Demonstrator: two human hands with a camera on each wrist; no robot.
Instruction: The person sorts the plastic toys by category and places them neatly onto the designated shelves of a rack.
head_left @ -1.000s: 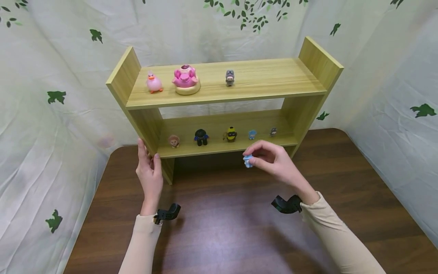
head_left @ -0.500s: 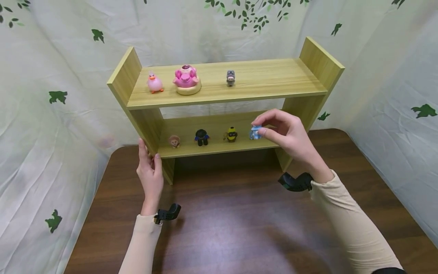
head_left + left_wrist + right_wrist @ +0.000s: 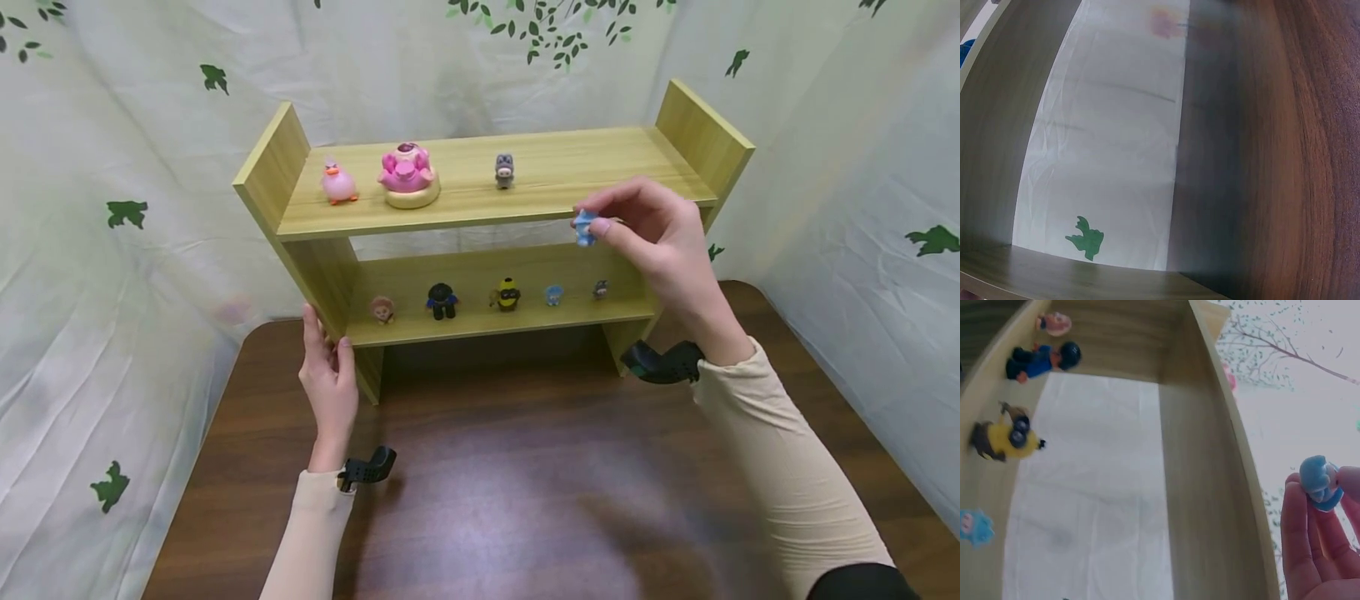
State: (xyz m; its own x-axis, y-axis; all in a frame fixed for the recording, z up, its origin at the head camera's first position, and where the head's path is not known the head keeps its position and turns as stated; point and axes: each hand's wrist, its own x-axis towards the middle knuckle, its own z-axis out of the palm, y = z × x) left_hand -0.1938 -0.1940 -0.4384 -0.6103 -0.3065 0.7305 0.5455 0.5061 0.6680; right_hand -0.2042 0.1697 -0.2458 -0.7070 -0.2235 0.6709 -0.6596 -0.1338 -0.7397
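My right hand pinches a small light-blue figurine between thumb and fingers, in front of the upper board's edge toward the right. In the right wrist view the blue figurine sits at the fingertips, with the wooden shelf beside it. My left hand rests against the shelf's left side panel, fingers extended and thumb by its front edge; the left wrist view does not show this hand. The upper board holds a pink duck, a pink bear figure and a grey figurine.
Along the lower board stand a brown-furred figurine, a black-and-blue figure, a yellow figure with goggles, another blue figurine and a small grey one. The shelf stands on a dark wooden table, before leaf-patterned white cloth.
My right hand has risen with the blue figurine from below the lower board, past it, to the upper board's front edge, moving rightward. The left hand has stayed in place.
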